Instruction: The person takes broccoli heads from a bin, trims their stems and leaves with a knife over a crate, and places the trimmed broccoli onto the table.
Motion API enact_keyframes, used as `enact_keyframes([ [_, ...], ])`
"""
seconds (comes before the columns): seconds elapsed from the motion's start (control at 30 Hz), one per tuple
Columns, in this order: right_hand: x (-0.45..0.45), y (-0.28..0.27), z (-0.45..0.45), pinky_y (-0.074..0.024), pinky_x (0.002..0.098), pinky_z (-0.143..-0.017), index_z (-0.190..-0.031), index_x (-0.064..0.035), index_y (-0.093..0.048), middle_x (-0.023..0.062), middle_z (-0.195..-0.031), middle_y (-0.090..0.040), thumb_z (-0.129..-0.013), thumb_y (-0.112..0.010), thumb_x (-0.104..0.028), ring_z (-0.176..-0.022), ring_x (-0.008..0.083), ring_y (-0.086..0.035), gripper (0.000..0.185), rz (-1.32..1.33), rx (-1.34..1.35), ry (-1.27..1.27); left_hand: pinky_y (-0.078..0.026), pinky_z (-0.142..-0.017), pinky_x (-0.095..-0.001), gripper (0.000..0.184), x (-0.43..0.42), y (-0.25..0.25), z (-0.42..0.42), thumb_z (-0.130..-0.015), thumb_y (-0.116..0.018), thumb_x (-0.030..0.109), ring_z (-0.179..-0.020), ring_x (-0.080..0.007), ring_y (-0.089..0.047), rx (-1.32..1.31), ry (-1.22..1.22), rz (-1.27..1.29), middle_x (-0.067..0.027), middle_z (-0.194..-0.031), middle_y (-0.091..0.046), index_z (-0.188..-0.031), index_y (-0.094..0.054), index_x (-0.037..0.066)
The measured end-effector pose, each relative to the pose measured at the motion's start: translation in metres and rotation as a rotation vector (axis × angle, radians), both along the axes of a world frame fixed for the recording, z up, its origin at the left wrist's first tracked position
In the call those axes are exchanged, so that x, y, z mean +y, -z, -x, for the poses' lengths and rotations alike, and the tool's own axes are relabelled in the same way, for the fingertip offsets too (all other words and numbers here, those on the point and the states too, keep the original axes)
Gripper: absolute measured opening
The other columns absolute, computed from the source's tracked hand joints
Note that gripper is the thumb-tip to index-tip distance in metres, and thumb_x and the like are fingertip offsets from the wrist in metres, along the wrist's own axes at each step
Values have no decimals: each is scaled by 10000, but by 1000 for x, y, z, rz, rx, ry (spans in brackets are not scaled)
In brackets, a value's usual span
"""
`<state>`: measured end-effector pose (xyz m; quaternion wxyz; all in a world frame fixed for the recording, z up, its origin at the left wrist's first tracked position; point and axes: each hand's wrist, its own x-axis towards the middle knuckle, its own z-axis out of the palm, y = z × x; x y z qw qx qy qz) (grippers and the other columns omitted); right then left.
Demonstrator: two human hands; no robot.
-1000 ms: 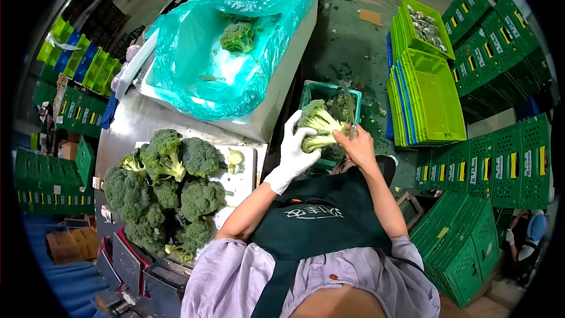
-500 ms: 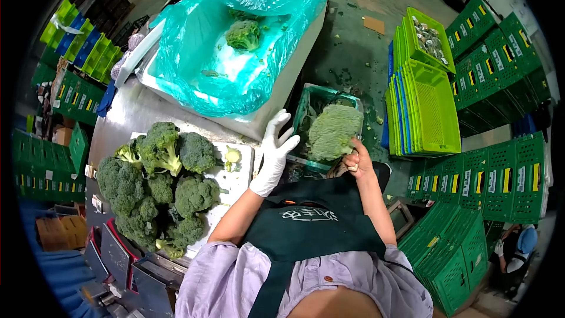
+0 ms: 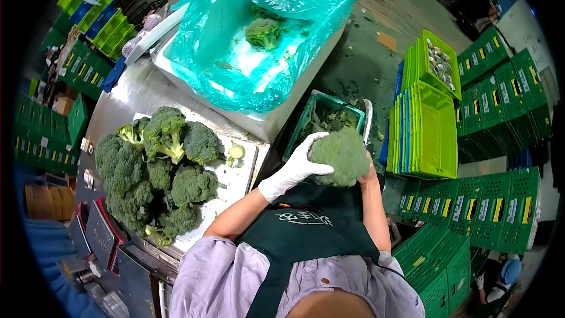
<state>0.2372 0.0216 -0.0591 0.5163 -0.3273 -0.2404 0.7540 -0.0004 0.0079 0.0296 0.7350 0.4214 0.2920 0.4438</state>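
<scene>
My left hand [image 3: 299,166], in a white glove, is closed round the side of a broccoli head [image 3: 340,156] in front of my apron. The head's crown faces up and is slightly blurred. My bare right hand [image 3: 369,172] is at the right side of the same head, its fingers mostly hidden behind it. A pale, curved knife blade [image 3: 368,119] rises above this hand; its handle is out of sight. Just beyond the head is a teal-lined bin [image 3: 301,132] with green trimmings. Several broccoli heads [image 3: 126,165] are piled on a white board [image 3: 242,168] to my left.
A white foam box [image 3: 265,121] lined with a teal plastic bag [image 3: 206,76] stands ahead, with broccoli [image 3: 262,33] inside. A cut piece [image 3: 236,151] lies on the board. Lime crates [image 3: 434,132] and green crates [image 3: 488,200] are stacked right. Another person [image 3: 500,280] is at lower right.
My left hand has moved right and taken hold of the broccoli head, which is now nearer to me. The knife blade has come into view above my right hand. The camera view has shifted slightly.
</scene>
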Motion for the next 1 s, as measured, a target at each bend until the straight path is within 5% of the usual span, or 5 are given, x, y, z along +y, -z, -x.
enact_keyframes([
  [0.43, 26, -10, 66, -491, 326, -889, -1252, 40, -495, 111, -1170, -592, -874, -587, -150, -1035, 194, -596, 433, 5, -48, -284, -424, -969, -314, 686, -33, -18, 43, -629, -839, 52, -1099, -159, -518, 404, -415, -79, -73, -1161, -534, -1202, -464, 28],
  [0.53, 24, -2, 75, -479, 311, -888, -1261, 36, -492, 100, -1176, -587, -868, -597, -153, -1052, 178, -577, 448, -20, -253, -339, -467, -884, -327, 676, -41, -11, 48, -605, -873, 177, -1014, -170, -544, 400, -545, -16, -91, -1076, -539, -1145, -493, 34],
  [0.63, 17, -5, 73, -474, 297, -459, -1144, -4, -527, 57, -791, -587, -764, -468, 28, -508, 111, -531, 386, 154, -53, -496, -467, -873, -317, 632, -52, -21, 53, -611, -867, 162, -1009, -171, -546, 401, -626, 105, -102, -1072, -541, -1111, -507, 22],
  [0.67, 8, -19, 88, -372, 273, -334, -1074, -16, -526, 24, -650, -507, -714, -402, 58, -355, 87, -382, 388, 268, -191, -344, -467, -871, -313, 639, -54, -19, 55, -607, -869, 159, -1006, -171, -547, 402, -650, 110, -102, -1076, -543, -1114, -506, 19],
  [1.0, -11, -2, 89, -398, 201, -334, -1135, -27, -540, 37, -738, -619, -806, -434, 11, -398, 44, -461, 347, 315, 44, -408, -425, -847, -260, 609, -79, -14, 79, -664, -597, 13, -1061, -159, -475, 128, -493, 365, -18, -1256, -495, -1261, -535, 117],
])
